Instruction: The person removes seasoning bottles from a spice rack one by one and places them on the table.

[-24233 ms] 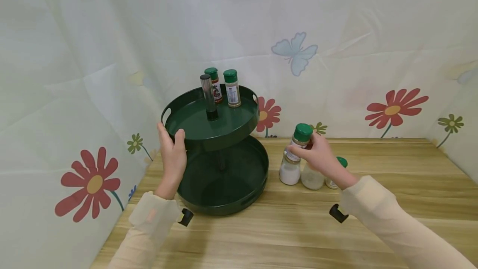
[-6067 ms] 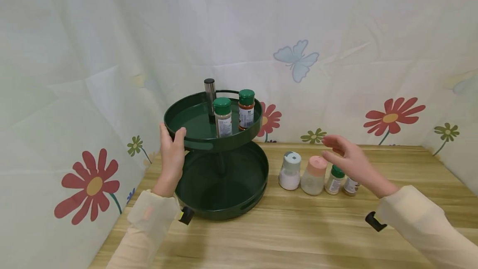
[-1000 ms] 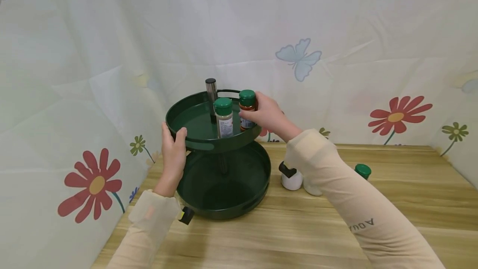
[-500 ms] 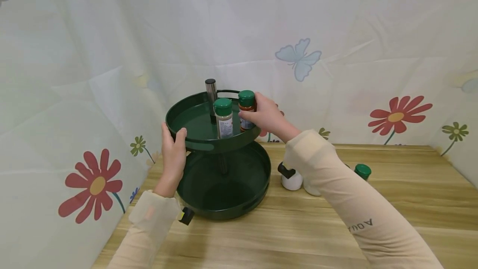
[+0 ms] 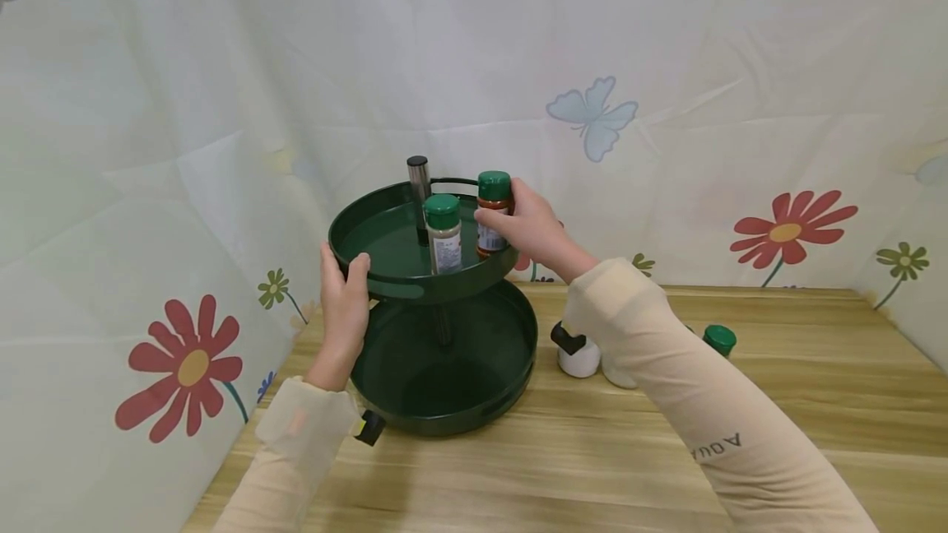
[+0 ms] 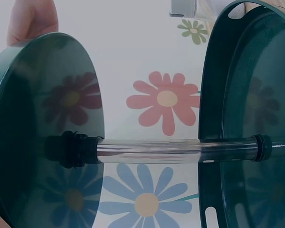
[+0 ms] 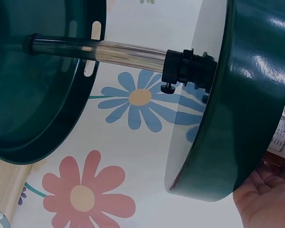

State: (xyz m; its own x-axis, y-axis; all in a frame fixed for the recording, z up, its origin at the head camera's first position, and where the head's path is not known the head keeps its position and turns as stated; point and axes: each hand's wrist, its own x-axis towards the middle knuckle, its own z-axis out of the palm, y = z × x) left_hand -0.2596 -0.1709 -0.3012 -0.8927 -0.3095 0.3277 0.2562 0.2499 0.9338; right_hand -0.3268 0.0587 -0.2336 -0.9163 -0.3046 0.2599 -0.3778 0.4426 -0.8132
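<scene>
A green two-tier turntable rack carries two green-capped spice bottles on its upper tray (image 5: 381,220). The right hand (image 5: 536,229) grips the bottle of red spice (image 5: 494,196) at the tray's right side, thumb in front and fingers behind. In the right wrist view, part of that bottle's label (image 7: 282,137) shows beside the hand (image 7: 266,190). A pale-spice bottle (image 5: 444,233) stands upright to its left, near the tray's front. The left hand (image 5: 346,311) rests on the tray's outer wall at the front left, thumb and fingers spread.
The lower tray (image 5: 444,422) sits on the wooden table (image 5: 592,467). A silver post (image 5: 418,179) rises from the upper tray. Right of the rack, a white shaker (image 5: 579,359) and a green-capped bottle (image 5: 719,340) are partly hidden by the right arm. A flowered sheet (image 5: 741,130) hangs behind.
Six seconds ago the right hand hovered over the table bottles; a second ago it was at the red spice bottle, which has since risen slightly. The left hand has kept its place.
</scene>
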